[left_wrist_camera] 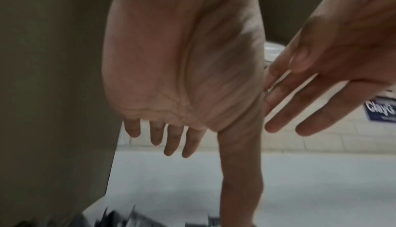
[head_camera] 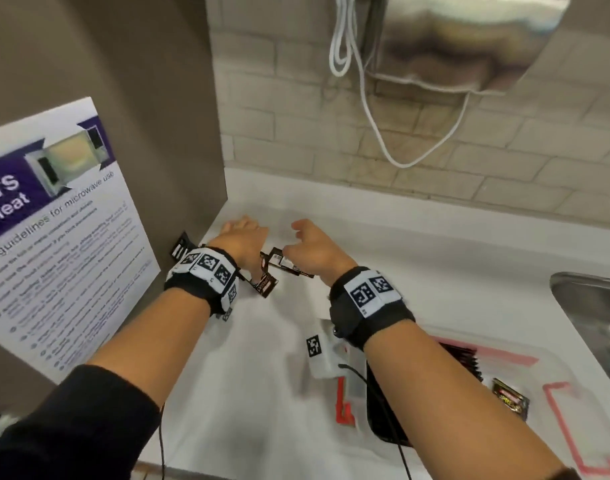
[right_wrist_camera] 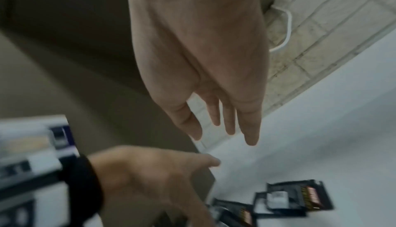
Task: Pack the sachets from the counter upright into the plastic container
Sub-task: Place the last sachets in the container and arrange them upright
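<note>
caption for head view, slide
Both open hands, left and right, over loose sachets on counter.

Microwave poster (head_camera: 54,237) left; sink (head_camera: 594,317) right.

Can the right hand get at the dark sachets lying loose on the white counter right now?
Probably yes: the right hand hangs open and empty over the dark loose sachets on the white counter, with nothing between them.

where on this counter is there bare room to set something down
Bare white counter lies between the left forearm and the plastic container, and again behind both hands up to the tiled wall. It is crowded under the hands, where loose sachets lie by the brown panel.
</note>
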The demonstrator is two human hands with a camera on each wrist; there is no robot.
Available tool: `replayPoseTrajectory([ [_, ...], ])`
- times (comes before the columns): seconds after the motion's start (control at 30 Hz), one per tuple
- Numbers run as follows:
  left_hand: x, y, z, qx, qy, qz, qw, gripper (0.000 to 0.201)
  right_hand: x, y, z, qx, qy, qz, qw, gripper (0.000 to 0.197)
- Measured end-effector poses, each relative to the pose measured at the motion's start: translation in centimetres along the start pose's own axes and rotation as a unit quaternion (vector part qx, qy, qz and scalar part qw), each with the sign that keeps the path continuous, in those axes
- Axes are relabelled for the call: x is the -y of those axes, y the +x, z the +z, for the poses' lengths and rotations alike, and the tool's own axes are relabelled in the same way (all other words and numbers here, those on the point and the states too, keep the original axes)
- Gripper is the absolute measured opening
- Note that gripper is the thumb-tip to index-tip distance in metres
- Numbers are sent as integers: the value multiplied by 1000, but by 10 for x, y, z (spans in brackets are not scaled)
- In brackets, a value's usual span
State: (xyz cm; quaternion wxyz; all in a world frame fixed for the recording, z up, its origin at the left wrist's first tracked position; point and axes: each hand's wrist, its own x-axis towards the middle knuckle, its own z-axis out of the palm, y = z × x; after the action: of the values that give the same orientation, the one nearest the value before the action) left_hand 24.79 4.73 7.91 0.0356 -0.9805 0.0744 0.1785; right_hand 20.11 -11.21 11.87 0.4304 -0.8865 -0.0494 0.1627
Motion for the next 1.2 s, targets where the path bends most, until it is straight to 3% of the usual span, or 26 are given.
replayPoseTrajectory([
  [0.2, 2, 18, 23, 43, 84, 19, 995, 134, -41, 38, 29, 24, -226, 108, 968, 58],
  [0.33, 11, 34, 26, 40, 43, 39, 998, 118, -49, 61, 44, -8, -199, 130, 971, 72],
  [0.47, 18, 45, 32, 29, 19, 32, 999, 98, -52, 78, 56, -47, -197, 132, 970, 72],
  [0.6, 23, 51, 33, 31, 24, 35, 999, 76, -57, 91, 61, -32, -207, 136, 968, 78],
  [0.77, 26, 58, 30, 32, 20, 38, 999, 52, -58, 106, 66, -3, -246, 126, 961, 54],
  [0.97, 28, 66, 29, 2, 5, 40, 999, 40, -65, 109, 74, -29, -300, 131, 944, 41],
  [1.13, 27, 71, 27, 8, -27, 39, 999, 32, -68, 109, 68, -14, -308, 180, 934, 56],
  [1.2, 26, 71, 24, 20, -48, 39, 998, 32, -68, 108, 63, 5, -283, 177, 943, 51],
])
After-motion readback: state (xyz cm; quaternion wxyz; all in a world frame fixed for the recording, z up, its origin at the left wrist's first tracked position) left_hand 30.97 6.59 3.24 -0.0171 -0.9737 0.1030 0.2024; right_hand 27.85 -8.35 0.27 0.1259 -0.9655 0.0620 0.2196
